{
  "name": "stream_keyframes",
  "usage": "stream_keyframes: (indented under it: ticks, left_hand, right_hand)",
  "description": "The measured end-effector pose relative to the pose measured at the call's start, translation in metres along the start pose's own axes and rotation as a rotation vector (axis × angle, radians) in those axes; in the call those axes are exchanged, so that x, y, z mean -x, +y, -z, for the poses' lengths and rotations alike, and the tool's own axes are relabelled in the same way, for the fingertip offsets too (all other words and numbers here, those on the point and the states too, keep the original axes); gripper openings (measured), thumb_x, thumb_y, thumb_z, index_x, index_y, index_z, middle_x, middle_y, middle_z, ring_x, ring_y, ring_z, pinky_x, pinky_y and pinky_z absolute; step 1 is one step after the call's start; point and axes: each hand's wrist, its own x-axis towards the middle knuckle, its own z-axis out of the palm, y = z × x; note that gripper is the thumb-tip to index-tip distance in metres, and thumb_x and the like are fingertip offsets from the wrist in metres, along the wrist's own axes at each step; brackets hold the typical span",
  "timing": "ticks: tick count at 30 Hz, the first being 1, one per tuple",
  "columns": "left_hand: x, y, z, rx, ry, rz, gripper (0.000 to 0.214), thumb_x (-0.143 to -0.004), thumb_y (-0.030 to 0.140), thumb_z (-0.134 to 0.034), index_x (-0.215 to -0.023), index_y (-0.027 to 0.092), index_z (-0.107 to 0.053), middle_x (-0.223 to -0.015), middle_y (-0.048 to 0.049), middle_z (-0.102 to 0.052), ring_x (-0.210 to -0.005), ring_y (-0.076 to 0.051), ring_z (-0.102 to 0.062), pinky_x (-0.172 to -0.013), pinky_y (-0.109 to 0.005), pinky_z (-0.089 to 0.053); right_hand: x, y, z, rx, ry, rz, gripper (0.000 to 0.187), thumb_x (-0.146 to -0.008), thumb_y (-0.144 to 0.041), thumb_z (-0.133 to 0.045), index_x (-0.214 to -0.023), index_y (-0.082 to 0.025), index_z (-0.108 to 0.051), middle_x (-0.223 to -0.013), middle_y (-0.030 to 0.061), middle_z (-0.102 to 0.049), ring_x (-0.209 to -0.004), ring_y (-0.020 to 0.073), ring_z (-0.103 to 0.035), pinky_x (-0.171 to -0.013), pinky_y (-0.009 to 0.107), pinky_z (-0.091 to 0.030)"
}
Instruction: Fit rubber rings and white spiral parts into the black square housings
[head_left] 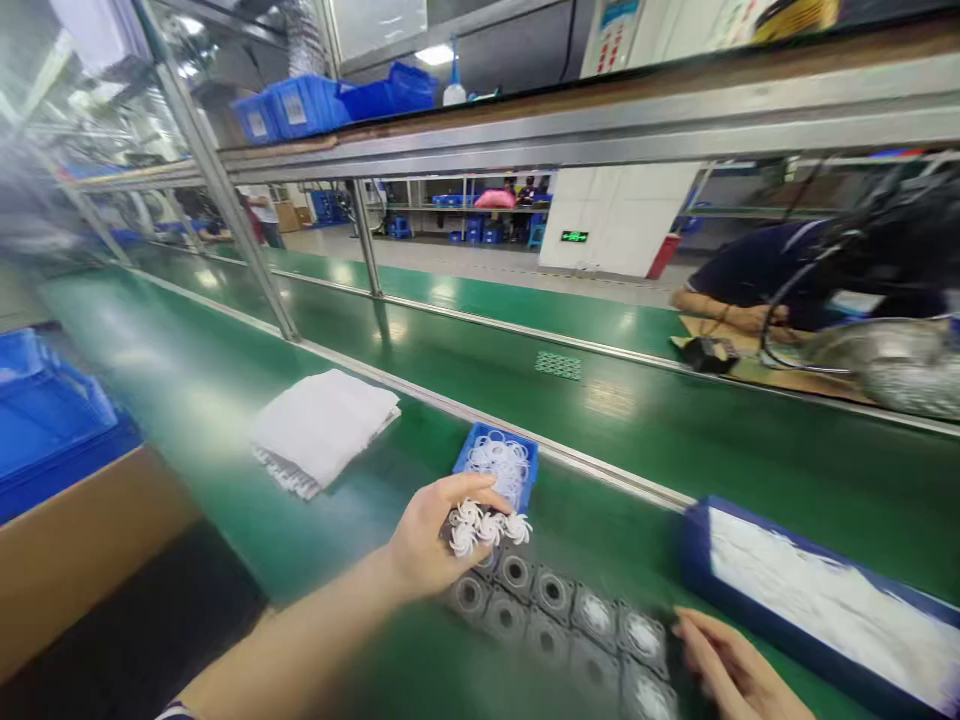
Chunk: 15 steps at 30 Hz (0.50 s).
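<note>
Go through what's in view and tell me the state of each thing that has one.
Left hand: curled, holding white pinwheel parts
Right hand: beside black frames, grip unclear
Black frames: in rows, some holding white pieces
Small blue bin: open, holding white rings
Long blue bin: open, well filled
Green sign: lit

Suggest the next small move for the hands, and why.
Probably use the right hand to take one white pinwheel part from the left hand and set it in the dark frame without a white center. The left hand holds several such parts, and the neighboring frames toward the right already show white centers.
</note>
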Motion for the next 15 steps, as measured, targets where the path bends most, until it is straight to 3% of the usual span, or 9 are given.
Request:
stream_keyframes:
  ticks: [5,8,12,15]
  left_hand:
    - [0.006,0.022,-0.03,0.063,0.017,0.019,0.059,-0.081,0.005,-0.064,-0.133,0.025,-0.042,-0.101,-0.0056,-0.072,-0.091,-0.019,-0.069,-0.091,-0.037,-0.052]
    - [0.007,0.039,-0.043,0.11,0.012,0.152,0.051,-0.082,0.006,-0.065,-0.127,0.025,-0.048,-0.1,-0.0052,-0.073,-0.093,-0.02,-0.069,-0.092,-0.036,-0.05]
    - [0.004,0.063,-0.06,0.295,0.176,0.54,0.045,-0.076,0.013,-0.075,-0.116,0.022,-0.057,-0.095,-0.0038,-0.072,-0.09,-0.02,-0.068,-0.088,-0.032,-0.051]
    - [0.0,0.073,-0.069,0.726,0.268,0.947,0.052,-0.074,0.013,-0.077,-0.12,0.02,-0.054,-0.096,-0.0059,-0.071,-0.089,-0.021,-0.069,-0.077,-0.031,-0.055]
  right_hand:
    - [0.007,-0.003,-0.003,-0.104,0.04,0.114,0.062,-0.077,-0.071,-0.049,-0.104,-0.018,-0.064,-0.069,0.0019,-0.065,-0.059,0.0178,-0.06,-0.061,0.029,-0.049]
    - [0.008,-0.002,-0.006,-0.194,0.054,0.166,0.059,-0.079,-0.068,-0.051,-0.103,-0.016,-0.065,-0.071,0.0032,-0.066,-0.056,0.0166,-0.059,-0.057,0.028,-0.049]
    - [0.011,-0.004,-0.008,-0.287,0.14,0.228,0.053,-0.08,-0.064,-0.056,-0.1,-0.015,-0.066,-0.07,0.0036,-0.065,-0.054,0.016,-0.057,-0.051,0.027,-0.047]
    - [0.016,-0.005,-0.007,-0.329,0.217,0.242,0.049,-0.083,-0.06,-0.056,-0.103,-0.016,-0.066,-0.07,0.0029,-0.064,-0.055,0.0152,-0.057,-0.051,0.026,-0.046]
